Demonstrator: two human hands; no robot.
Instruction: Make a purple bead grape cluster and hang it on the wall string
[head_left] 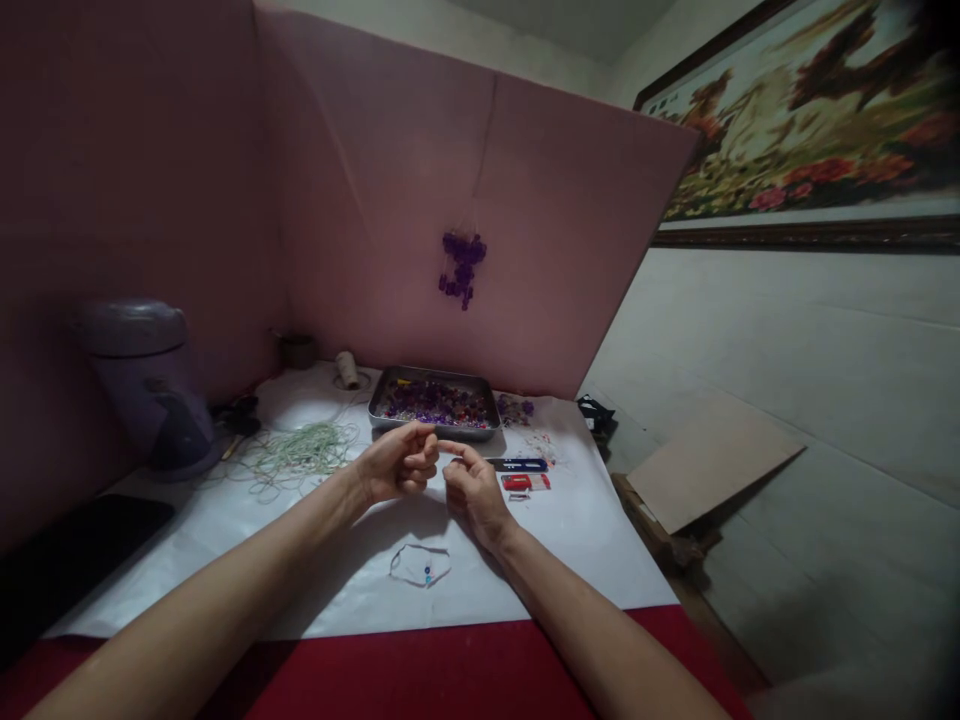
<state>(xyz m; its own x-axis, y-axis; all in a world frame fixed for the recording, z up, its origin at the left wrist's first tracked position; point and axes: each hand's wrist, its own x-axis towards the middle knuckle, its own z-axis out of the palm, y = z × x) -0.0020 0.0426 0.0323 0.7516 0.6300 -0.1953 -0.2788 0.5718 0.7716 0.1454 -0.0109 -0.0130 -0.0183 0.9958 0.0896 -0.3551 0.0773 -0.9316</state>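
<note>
My left hand [403,461] is raised over the white-covered table with its fingers curled and pinched; whatever it holds is too small to make out. Close beside it, my right hand [477,492] is closed too, its index finger stretched toward the left fingertips. Anything between the two hands is too fine to see. Below them on the white sheet lies a thin cord bracelet [421,566] with a few small blue beads. Just behind the hands stands a metal tray [450,431] filled with purple and mixed beads.
Right of my hands lie a blue utility knife [523,465] and a red lighter [526,482]. Loose pale green cord [311,450] is heaped at the left, near a thread spool [347,370] and a thermos [150,390]. Purple beadwork [463,265] hangs on the pink panel.
</note>
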